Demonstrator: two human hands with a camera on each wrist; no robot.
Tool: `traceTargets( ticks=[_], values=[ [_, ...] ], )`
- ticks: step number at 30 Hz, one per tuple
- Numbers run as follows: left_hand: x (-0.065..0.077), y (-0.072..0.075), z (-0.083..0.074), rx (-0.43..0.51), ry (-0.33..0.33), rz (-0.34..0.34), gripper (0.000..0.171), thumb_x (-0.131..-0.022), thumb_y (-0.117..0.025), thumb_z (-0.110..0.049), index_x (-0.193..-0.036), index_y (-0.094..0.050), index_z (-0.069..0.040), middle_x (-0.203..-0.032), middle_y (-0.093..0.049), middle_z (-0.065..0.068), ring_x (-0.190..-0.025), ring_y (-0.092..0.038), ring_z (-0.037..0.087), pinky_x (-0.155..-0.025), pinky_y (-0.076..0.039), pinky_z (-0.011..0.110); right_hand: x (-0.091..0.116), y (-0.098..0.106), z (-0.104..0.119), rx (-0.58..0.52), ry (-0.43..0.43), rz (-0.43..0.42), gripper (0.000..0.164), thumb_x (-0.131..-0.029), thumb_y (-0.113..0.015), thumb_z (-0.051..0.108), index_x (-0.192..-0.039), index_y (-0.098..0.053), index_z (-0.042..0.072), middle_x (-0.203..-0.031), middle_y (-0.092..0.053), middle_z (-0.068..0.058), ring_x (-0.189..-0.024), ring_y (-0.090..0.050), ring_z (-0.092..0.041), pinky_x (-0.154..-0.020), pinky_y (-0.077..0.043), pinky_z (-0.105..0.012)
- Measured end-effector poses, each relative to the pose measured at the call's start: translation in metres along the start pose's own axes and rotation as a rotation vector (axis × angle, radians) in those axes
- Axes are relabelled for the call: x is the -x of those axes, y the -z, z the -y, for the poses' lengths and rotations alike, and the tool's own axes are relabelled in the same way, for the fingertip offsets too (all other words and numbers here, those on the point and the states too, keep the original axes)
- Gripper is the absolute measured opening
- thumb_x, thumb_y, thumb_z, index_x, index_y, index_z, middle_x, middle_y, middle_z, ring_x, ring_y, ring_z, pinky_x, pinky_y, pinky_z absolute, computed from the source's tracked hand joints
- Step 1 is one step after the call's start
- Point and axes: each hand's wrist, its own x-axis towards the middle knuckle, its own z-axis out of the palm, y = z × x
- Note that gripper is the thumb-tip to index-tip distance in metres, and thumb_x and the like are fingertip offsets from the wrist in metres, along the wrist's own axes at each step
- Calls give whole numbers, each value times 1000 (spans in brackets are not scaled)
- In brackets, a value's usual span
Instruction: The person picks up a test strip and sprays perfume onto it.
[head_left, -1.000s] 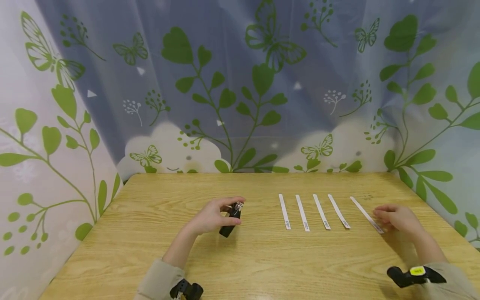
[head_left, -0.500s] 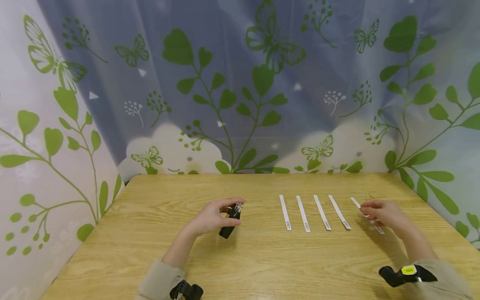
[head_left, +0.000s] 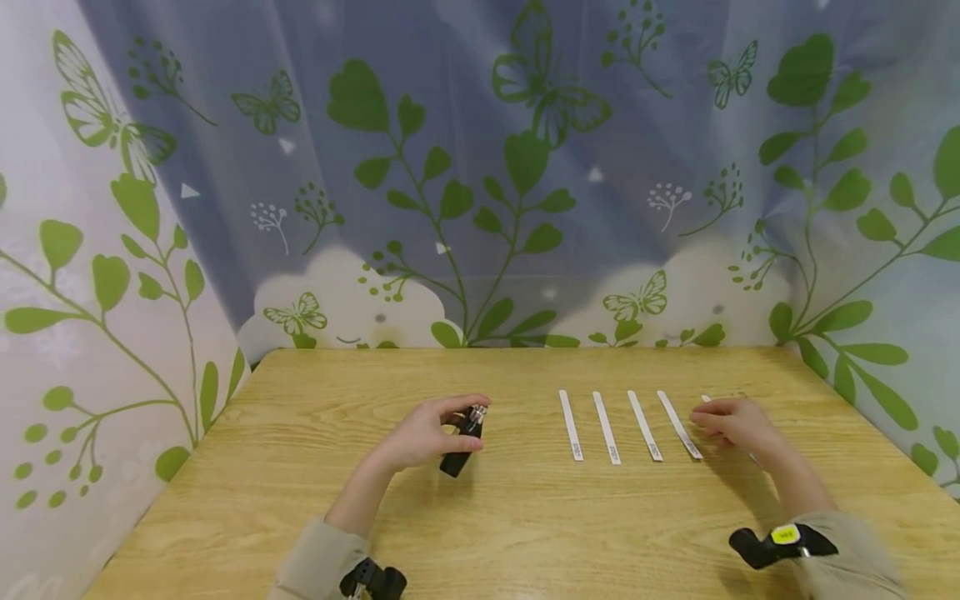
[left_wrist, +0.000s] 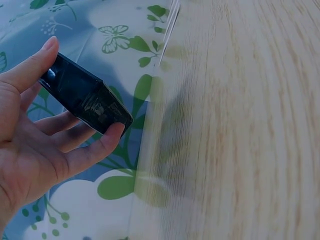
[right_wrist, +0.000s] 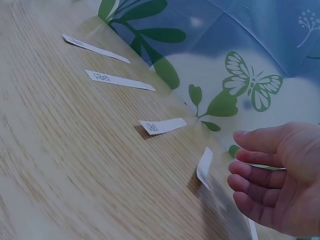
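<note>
My left hand (head_left: 420,433) grips a small black perfume bottle (head_left: 462,450) with a silver spray neck, tilted over the table. In the left wrist view the thumb and a finger press on opposite ends of the dark, glossy bottle (left_wrist: 82,95). My right hand (head_left: 738,427) hovers over the rightmost white paper test strip (head_left: 706,399), covering most of it. Its fingertips are near the adjacent strip (head_left: 678,425). From the right wrist, the fingers look loosely bent with nothing between them, beside a strip with a curled end (right_wrist: 204,167).
Several paper strips, including the leftmost strip (head_left: 570,427), lie spaced in a row with printed ends toward me. The wooden table (head_left: 525,517) meets a curtain (head_left: 465,208) with leaves and butterflies at the back and sides.
My right hand has moved left, from beside the rightmost strip to over it and close to its neighbour. The left hand and the perfume bottle have stayed in place.
</note>
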Motion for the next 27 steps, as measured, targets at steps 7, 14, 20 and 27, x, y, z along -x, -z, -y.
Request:
traceTargets(
  ticks=[7, 14, 20, 27],
  values=[
    [-2, 0, 1, 2, -12, 11, 55, -85, -69, -17, -136, -49, -15, -137, -47, 9, -119, -47, 28, -97, -38, 46, -5, -10, -1, -8, 18, 1, 44, -92, -58, 16, -115, -51, -21, -88, -65, -10, -72, -56, -9, -60, -50, -25],
    [-2, -1, 0, 2, 6, 2, 56, -84, -71, -19, -136, -50, -17, -138, -46, 7, -122, -45, 27, -99, -37, 46, -9, -14, -8, 42, -12, -6, 45, -90, -62, 21, -113, -54, -17, -92, -66, -9, -73, -55, -8, -61, -49, -24],
    [-3, -2, 1, 6, -2, 7, 55, -84, -70, -18, -136, -50, -16, -138, -46, 8, -122, -45, 27, -98, -38, 45, -7, -16, -11, 131, 22, -22, 40, -87, -66, 19, -107, -58, -15, -94, -63, -17, -74, -53, -14, -60, -48, -26],
    [-4, -2, 3, -7, -16, 2, 55, -84, -70, -17, -135, -50, -15, -136, -48, 7, -120, -47, 26, -97, -39, 44, -7, -20, -13, 218, 75, -58, 39, -83, -71, 21, -101, -62, -12, -83, -62, -7, -71, -50, -16, -60, -43, -29]
  ],
)
